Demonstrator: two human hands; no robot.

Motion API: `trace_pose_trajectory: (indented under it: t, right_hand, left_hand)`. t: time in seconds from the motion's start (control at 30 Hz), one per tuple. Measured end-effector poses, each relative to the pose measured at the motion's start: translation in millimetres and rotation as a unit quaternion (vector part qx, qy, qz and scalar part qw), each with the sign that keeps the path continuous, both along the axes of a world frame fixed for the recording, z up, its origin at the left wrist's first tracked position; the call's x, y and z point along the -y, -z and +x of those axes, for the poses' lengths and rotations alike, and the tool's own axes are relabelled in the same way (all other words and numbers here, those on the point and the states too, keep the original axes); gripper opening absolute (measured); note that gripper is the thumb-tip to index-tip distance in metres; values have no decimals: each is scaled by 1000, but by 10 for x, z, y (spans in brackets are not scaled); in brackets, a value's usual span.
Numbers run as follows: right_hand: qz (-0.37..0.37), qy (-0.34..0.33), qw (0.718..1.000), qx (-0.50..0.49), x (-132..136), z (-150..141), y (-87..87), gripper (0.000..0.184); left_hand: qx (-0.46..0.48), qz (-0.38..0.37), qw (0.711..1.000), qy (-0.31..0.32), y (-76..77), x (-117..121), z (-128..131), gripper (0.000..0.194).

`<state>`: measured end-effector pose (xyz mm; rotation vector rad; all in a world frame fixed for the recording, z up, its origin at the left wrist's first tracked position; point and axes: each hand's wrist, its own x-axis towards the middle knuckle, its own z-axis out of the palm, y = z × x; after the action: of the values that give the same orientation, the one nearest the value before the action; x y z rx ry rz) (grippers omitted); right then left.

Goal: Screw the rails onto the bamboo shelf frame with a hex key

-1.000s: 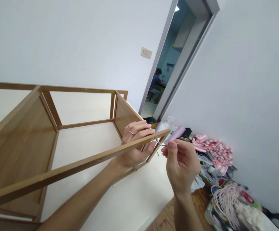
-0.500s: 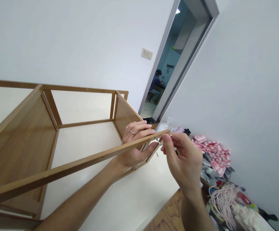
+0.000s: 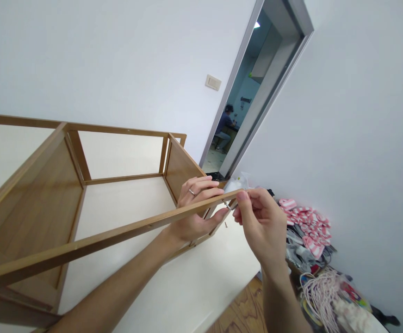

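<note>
A brown wooden furniture frame with panels lies on a white tabletop (image 3: 187, 296). Its long front rail (image 3: 118, 232) runs up to the right, between my two hands. My left hand (image 3: 196, 219) wears a ring and closes around the rail near its far end, fingers behind and thumb below. Between finger and thumb, my right hand (image 3: 263, 226) pinches a small bent metal hex key (image 3: 227, 205). The key's tip meets the rail's underside close to my left thumb; its other end is hidden in my fingers. A small screw (image 3: 226, 225) stands below, by the frame.
Pink-and-white striped cloth (image 3: 308, 224), a bundle of pale cord (image 3: 321, 296) and other clutter pile up at the right, by the wall. Beyond a doorway a person (image 3: 225, 127) sits in another room. A light switch (image 3: 213, 82) is on the wall. Wooden flooring (image 3: 243, 310) shows below the tabletop.
My right hand has shifted slightly left and the hex key has turned a little. My left hand keeps its hold on the rail. The view has tilted slightly.
</note>
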<state>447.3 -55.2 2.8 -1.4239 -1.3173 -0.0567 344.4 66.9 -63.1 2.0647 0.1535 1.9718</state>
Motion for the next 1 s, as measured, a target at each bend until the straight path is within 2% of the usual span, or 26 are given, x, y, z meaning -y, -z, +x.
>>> trace_pose_trajectory:
  t: [0.13, 0.37, 0.57, 0.87, 1.0]
  right_hand:
    - [17, -39, 991, -129, -60, -18, 56, 25]
    - [27, -69, 975, -211, -95, 39, 192, 35]
    - [48, -32, 980, -193, -54, 31, 292, 37]
    - [46, -39, 987, -146, 32, 50, 391, 27]
    - [33, -2, 994, -105, 32, 105, 471, 26]
  left_hand:
    - [-4, -14, 1000, 0, 4, 26, 5, 27]
    - [10, -33, 999, 5, 0, 66, 17, 28]
    - [17, -35, 999, 17, -13, 82, 21, 30]
    - [20, -58, 998, 17, -33, 121, 35, 29]
    - [19, -56, 998, 12, -31, 115, 33, 28]
